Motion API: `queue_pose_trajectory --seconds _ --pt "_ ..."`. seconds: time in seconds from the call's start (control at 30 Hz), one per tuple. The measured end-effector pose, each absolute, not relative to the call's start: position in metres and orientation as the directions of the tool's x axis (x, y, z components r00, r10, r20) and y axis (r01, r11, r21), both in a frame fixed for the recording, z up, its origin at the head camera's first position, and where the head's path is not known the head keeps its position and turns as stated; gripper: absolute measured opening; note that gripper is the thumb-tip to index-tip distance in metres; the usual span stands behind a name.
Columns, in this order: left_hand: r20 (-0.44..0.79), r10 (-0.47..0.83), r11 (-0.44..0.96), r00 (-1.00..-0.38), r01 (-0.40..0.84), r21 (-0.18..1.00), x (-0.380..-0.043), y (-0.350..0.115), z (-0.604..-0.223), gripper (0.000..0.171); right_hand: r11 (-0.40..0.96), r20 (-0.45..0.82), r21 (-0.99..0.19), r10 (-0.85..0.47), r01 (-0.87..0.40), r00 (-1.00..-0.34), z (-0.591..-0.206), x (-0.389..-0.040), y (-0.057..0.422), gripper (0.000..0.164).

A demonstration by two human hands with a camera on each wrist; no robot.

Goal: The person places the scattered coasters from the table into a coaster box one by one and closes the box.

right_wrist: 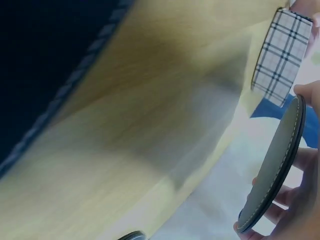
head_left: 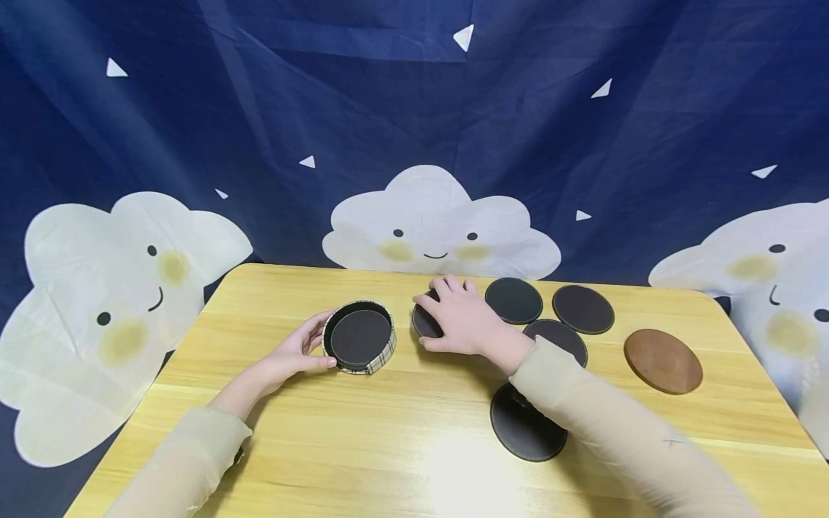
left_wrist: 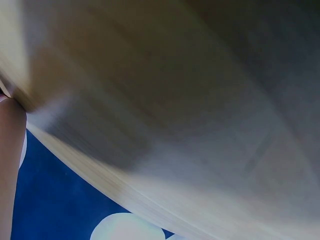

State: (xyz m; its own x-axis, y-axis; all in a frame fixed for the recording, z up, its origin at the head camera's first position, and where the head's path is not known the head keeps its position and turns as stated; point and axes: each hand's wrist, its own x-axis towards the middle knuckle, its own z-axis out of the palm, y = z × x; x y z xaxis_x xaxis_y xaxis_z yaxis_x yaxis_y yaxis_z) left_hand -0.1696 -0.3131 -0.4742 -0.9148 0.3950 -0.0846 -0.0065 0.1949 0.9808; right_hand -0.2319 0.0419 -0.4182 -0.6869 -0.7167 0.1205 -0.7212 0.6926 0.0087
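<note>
On the left of the table, my left hand [head_left: 294,352] holds a round plaid coaster holder [head_left: 382,357], fingers behind its side and thumb at its near rim. A dark round coaster [head_left: 360,338] lies inside it. To the right of the holder, my right hand [head_left: 463,320] grips another dark coaster [head_left: 424,322] by its edge from above. In the right wrist view that stitched coaster [right_wrist: 275,165] is tilted and off the table, with the holder's plaid side [right_wrist: 282,57] beyond it. The left wrist view shows mostly blurred tabletop and part of a finger.
Right of my hand lie a black coaster [head_left: 514,300], a dark brown one [head_left: 583,309] and one partly under my sleeve [head_left: 560,334]. Nearer is another black coaster [head_left: 527,432]; farther right, a brown disc [head_left: 663,361]. A blue cloud-patterned curtain [head_left: 414,108] hangs behind the table.
</note>
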Motion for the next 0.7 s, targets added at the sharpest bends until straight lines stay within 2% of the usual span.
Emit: queue_pose_trajectory --seconds 0.7 --pt "-0.093 0.394 0.194 -0.914 -0.016 0.981 -0.170 -0.314 -0.475 0.096 0.666 0.154 -0.032 -0.734 -0.745 -0.662 -0.410 -0.229 -0.011 0.071"
